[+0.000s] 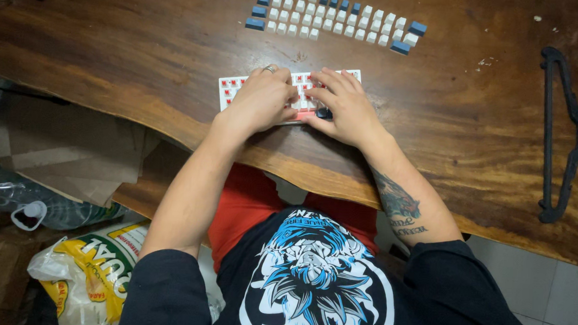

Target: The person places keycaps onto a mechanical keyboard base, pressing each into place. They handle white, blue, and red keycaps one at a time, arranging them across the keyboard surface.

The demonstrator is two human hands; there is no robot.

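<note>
Bare desk (144, 52) lies open left and right of the keyboard (230, 87); loose keycaps (334, 18) crowd beyond, black hanger (566, 135) far right.

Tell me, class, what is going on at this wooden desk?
A seated person rests both hands on a small white keyboard with its red switches showing. The left hand covers its middle; the right hand presses a dark keycap near its front edge. Loose white and blue keycaps lie in rows farther back on the desk.
</note>
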